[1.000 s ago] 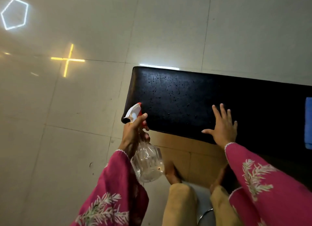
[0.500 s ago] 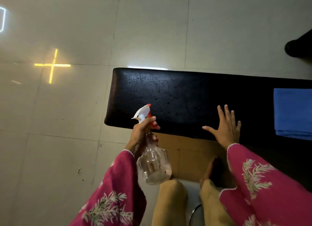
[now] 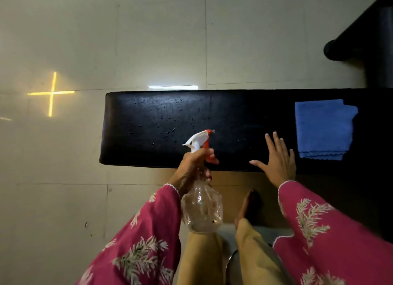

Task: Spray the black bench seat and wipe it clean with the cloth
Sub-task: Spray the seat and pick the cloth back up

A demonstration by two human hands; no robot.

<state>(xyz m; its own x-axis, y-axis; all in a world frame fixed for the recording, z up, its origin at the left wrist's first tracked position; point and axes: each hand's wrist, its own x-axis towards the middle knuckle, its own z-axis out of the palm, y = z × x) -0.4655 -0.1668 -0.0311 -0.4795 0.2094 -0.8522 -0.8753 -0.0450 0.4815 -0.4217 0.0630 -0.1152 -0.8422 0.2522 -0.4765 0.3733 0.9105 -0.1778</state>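
The black bench seat (image 3: 161,118) runs across the middle of the view, with water droplets scattered over its left half. My left hand (image 3: 194,163) grips the neck of a clear spray bottle (image 3: 202,208) whose white and red nozzle points over the seat's near edge. Flat on the seat's near edge, to the right of the bottle, rests my right hand (image 3: 278,163) with fingers spread and nothing in it. A folded blue cloth (image 3: 323,129) lies on the seat further right, a short gap from my right hand.
Pale floor tiles (image 3: 106,40) surround the bench. A black furniture leg (image 3: 361,44) stands at the upper right. My knees (image 3: 244,252) and a foot (image 3: 248,203) are below the bench's near edge. A yellow light cross (image 3: 51,93) reflects on the floor at left.
The view has shifted right, bringing the whole blue cloth into sight. My left hand moved the spray bottle rightward along the seat, closer to my right hand, which stays flat on the seat.
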